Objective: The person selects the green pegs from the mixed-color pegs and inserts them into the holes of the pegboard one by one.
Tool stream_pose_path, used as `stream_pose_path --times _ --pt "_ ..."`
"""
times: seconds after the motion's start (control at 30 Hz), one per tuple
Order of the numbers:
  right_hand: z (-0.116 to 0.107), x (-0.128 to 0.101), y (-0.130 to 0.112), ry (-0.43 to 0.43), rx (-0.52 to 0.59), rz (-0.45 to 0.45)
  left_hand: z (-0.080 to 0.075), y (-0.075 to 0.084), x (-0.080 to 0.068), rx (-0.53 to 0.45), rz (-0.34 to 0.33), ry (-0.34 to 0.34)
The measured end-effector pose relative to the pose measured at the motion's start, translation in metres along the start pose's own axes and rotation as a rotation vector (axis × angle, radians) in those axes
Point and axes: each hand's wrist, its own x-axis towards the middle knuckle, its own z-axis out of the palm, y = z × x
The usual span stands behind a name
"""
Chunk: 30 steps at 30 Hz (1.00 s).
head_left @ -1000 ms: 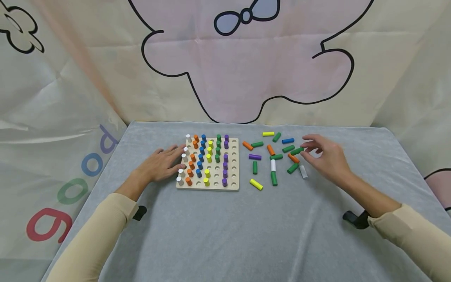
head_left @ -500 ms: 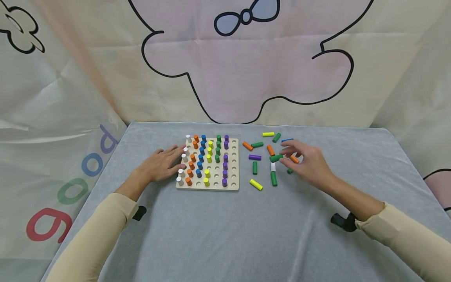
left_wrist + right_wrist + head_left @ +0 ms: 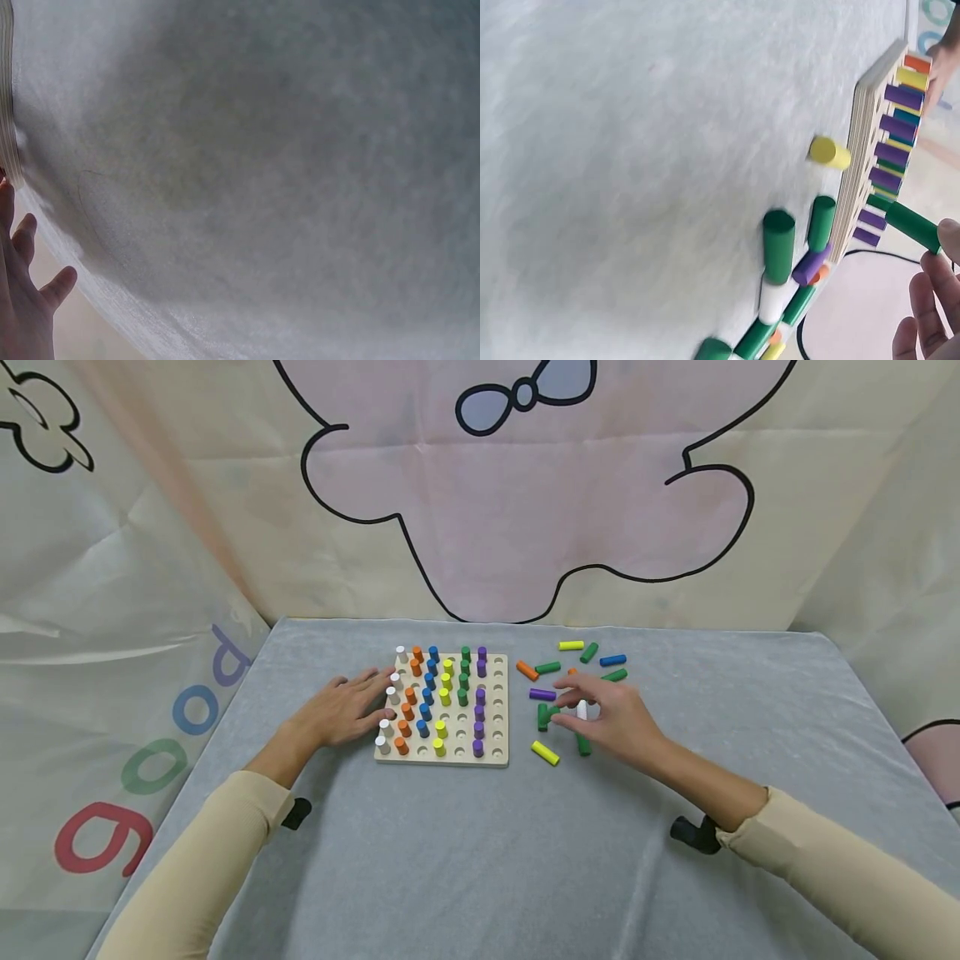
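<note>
Right hand (image 3: 609, 714) has moved left, fingers (image 3: 946, 281) pinching a green peg (image 3: 913, 226), likely mid-carry, needing uprighting over the board (image 3: 480, 763) to their left.

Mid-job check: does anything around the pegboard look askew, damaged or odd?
Nothing looks damaged. On the pegboard, the columns look uneven: the yellow pegs and purple pegs each have a gap partway along. Loose pegs lie scattered to its right, perhaps just awaiting placement.

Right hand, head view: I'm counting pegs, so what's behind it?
Behind the right hand, parts of a white peg, a green peg and an orange peg show; anything fully covered can't be seen.
</note>
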Motion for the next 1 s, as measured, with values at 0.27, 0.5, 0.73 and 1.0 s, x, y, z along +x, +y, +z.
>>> stream_pose_path --times 0.27,0.5,0.73,1.0 --pt "0.017 0.006 -0.009 -0.051 0.008 -0.048 -0.001 -0.001 0.000 -0.003 -0.006 -0.004" --pt "0.029 0.011 -0.019 -0.109 -0.015 -0.040 0.001 -0.002 0.001 -0.001 0.007 0.007" --pt "0.039 0.012 -0.025 -0.157 0.037 -0.025 0.002 -0.002 0.002 0.003 0.013 0.010" --pt "0.048 0.013 -0.029 -0.194 0.007 -0.058 0.004 -0.003 0.002 0.006 0.021 0.016"
